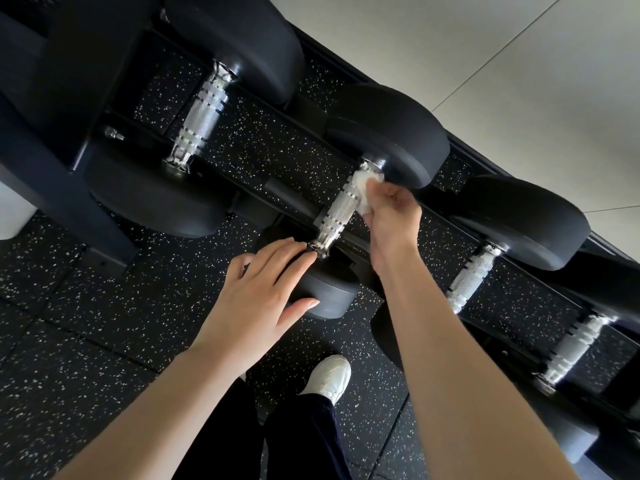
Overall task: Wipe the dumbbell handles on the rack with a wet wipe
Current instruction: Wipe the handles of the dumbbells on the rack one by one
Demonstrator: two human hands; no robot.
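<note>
While the rack (349,216) runs as a long dark diagonal from the far left of the scene to the near right, each dumbbell lies across it, its chrome handle pointing from near left to far right. Four handles show in this view: one at far left (201,116), the middle handle (337,209) under work, and two more at right (472,277) and near right (575,344). Black heads cap their ends; seven or so can be made out, some cut off by the frame or hidden.

Of the two hands, the right hand (391,216) is the nearer to the job: it sits against the far right end of the middle handle, fingers curled round the one wet wipe (365,190), which is bunched against the chrome just beside the far head (388,133). Most of that handle's length lies bare toward the near left, so the stroke, as I judge it, should travel along the axis that way.

Steadying, the left hand (266,292) rests flat with straight fingers on the near head (329,296), fingertips close to the handle's near collar.

One white shoe (327,377) stands on the speckled floor (69,341) below.
</note>
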